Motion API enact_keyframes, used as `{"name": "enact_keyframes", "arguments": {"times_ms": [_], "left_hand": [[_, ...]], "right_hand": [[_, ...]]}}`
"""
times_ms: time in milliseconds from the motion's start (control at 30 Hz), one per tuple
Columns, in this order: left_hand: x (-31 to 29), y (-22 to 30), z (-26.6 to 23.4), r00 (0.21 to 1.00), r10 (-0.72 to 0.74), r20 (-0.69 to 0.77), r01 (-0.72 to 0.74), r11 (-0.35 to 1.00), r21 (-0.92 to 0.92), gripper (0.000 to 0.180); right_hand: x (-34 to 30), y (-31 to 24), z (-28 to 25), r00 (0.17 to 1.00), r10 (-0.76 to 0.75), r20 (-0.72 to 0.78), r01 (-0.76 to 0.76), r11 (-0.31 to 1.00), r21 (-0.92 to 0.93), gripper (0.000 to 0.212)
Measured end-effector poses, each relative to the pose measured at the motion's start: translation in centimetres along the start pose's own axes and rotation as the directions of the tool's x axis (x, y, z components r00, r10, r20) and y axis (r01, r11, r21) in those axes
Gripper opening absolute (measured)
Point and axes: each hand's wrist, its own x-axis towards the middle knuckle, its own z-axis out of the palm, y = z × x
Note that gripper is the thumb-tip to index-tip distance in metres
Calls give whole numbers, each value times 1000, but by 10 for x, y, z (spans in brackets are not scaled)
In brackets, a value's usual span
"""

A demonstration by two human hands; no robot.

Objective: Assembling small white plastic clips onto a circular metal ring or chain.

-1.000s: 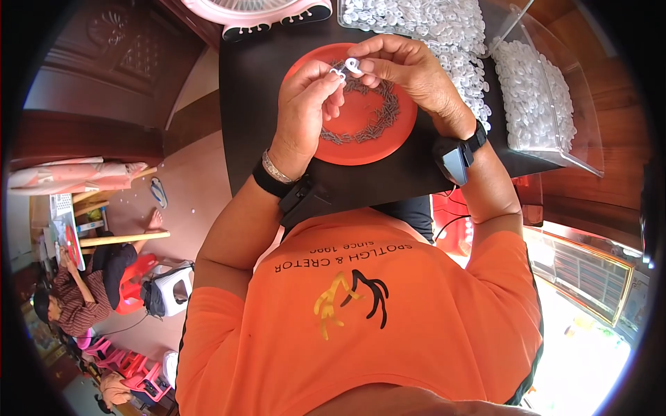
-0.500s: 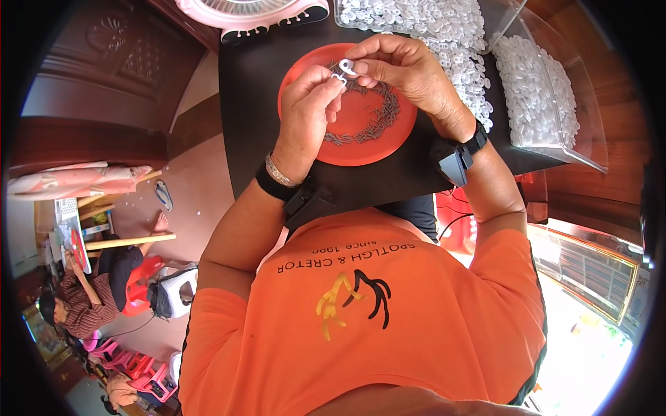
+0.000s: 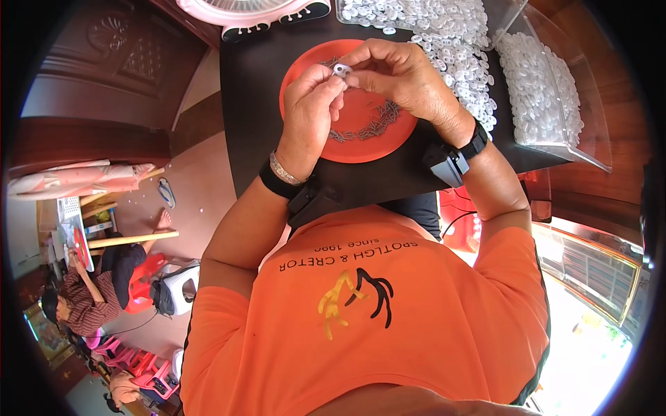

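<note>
My left hand (image 3: 310,107) and my right hand (image 3: 406,78) meet over a red round plate (image 3: 354,154). Between their fingertips is a small white oval plastic piece (image 3: 341,70) with dark holes. Thumb and forefinger of each hand pinch at it, the left from below and the right from its right side. Whether a metal part sits between the left fingertips too is hidden. Many small grey metal pins, perhaps screws (image 3: 378,126), lie in a ring on the plate, partly covered by my hands.
A heap of white oval pieces (image 3: 461,66) lies right of the plate, beside a clear bin (image 3: 544,97) full of more. A pink fan (image 3: 253,12) stands at the far edge of the black table (image 3: 250,104). At left, another person (image 3: 90,295) sits working at a table.
The white piece, earlier held in my right fingers near white bits at my left fingertips, now sits between both hands. My fingertips have come together, and the right hand has shifted slightly left.
</note>
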Motion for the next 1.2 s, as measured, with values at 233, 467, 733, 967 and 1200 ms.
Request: {"name": "enact_keyframes", "arguments": {"times_ms": [233, 467, 733, 967, 1200], "left_hand": [[1, 1, -2, 996, -87, -10, 86, 993, -86, 20], [1, 2, -3, 993, -117, 2, 117, 992, -48, 23], [2, -2, -2, 993, -114, -37, 112, 992, -59, 26], [1, -3, 0, 998, -65, 6, 65, 995, -72, 26], [-3, -6, -2, 1000, -7, 11, 8, 993, -119, 25]], "right_hand": [[0, 0, 5, 999, -33, -42, 22, 971, -237, 24], [-1, -2, 8, 984, -173, 33, 173, 912, -373, 30], [-1, 1, 19, 934, -357, 21, 287, 712, -641, 23], [-2, 3, 19, 934, -358, 8, 279, 711, -646, 17], [-3, 2, 21, 875, -483, 26, 373, 639, -673, 12]]}}
